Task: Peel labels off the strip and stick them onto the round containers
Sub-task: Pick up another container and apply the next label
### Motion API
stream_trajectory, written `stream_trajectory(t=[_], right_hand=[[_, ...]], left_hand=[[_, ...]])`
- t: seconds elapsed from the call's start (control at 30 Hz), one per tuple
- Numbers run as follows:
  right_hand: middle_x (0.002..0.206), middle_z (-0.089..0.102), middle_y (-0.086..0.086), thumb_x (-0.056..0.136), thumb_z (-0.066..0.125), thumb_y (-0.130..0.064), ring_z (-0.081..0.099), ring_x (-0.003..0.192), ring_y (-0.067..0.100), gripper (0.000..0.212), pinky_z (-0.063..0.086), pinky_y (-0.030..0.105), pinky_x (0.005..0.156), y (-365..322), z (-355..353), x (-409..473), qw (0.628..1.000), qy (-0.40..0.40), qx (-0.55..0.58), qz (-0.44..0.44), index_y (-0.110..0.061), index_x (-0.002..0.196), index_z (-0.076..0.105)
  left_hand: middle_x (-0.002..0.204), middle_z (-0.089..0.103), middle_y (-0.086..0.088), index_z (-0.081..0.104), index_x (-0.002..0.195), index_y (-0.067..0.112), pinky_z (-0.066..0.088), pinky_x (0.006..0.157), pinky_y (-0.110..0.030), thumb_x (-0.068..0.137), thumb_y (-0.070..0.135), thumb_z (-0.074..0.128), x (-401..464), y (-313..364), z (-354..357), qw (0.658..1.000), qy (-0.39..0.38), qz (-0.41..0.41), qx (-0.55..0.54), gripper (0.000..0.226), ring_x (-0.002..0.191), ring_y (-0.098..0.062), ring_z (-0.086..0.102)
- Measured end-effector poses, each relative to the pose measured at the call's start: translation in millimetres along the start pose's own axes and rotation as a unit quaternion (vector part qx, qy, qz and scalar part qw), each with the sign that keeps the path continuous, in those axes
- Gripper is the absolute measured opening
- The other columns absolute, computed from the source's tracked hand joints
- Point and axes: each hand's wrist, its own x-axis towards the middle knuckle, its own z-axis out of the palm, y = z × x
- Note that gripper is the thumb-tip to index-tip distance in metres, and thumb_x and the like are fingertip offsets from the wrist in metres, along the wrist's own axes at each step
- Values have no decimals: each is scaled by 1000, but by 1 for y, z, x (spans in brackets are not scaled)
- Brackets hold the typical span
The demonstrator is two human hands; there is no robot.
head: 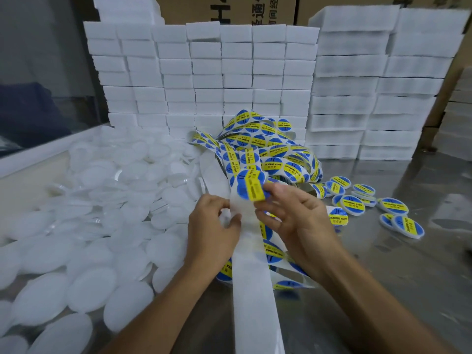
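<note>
A long white backing strip (251,290) runs from the bottom of the view up to my hands. My left hand (213,227) pinches the strip at its left edge. My right hand (293,218) pinches a round blue and yellow label (249,186) at its lower right, where it lifts off the strip. A tangled heap of label strip (265,146) lies behind. Plain white round containers (102,213) are piled on the left. Several labelled containers (393,206) lie on the right.
Stacks of white foam blocks (204,72) wall off the back, with cardboard boxes (229,8) behind them. The metal table (396,290) shines bare at the lower right. A white ledge (38,154) borders the table on the left.
</note>
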Motion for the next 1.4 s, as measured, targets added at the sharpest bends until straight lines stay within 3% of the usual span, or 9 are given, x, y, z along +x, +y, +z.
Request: stream_trajectory(t=[0.17,0.33,0.5,0.63,0.77,0.9,1.03,1.17,1.4], right_hand=[[91,75,16,68,73,-10,73,87,23,46,60,34,84,5,2,1,998,-4,-13,53,-7,113,68],[98,76,16,66,73,-12,72,88,22,36,58,34,89,7,0,1,997,8,-18,73,-4,102,72],[99,76,13,70,74,-15,74,92,24,29,59,38,88,5,-5,2,996,4,-32,82,-7,97,70],[104,75,14,72,73,-21,72,100,26,34,56,41,93,8,-3,2,995,-5,-58,84,-1,100,68],[100,72,12,76,72,-26,70,107,29,12,51,47,99,10,-1,0,991,-20,-89,95,-16,82,68],[105,67,10,78,70,-31,65,113,34,9,46,52,105,11,2,-3,984,-28,-138,106,-28,70,67],[103,64,14,75,71,-30,62,104,38,7,46,47,103,12,2,-4,988,-43,-107,100,-25,75,67],[108,70,15,74,71,-29,63,114,38,21,56,27,86,10,-1,-3,988,-53,-119,88,-17,91,64],[122,69,5,74,76,-24,65,114,27,45,52,48,97,10,0,-5,994,-34,-90,60,-15,114,57]], left_hand=[[93,60,15,67,94,29,45,70,-5,76,19,81,-2,6,-2,998,-12,-1,-63,24,83,-4,62],[88,74,7,72,93,26,54,73,-17,85,11,72,4,8,-7,969,-51,-69,-230,17,85,-7,70],[83,76,6,77,72,37,54,68,-18,95,5,55,10,6,-14,941,-90,-121,-302,45,82,-10,72],[84,75,9,74,74,36,53,77,-21,92,3,56,14,0,-17,966,-97,-91,-220,41,86,-8,69],[94,72,7,72,95,24,49,81,-26,88,9,55,18,-9,-24,998,-32,-34,51,23,92,-15,66],[123,57,-6,60,119,27,33,96,-45,85,36,59,26,-27,-36,937,-64,-122,322,36,117,-30,50],[129,49,-4,58,122,30,31,97,-45,81,59,61,29,-38,-41,915,-111,-158,355,51,121,-29,45],[121,55,0,64,116,31,30,91,-42,86,48,61,30,-38,-42,925,-96,-119,347,35,117,-26,50],[124,53,-6,63,124,29,37,93,-40,93,31,58,30,-42,-41,930,-107,-99,337,31,116,-28,50]])
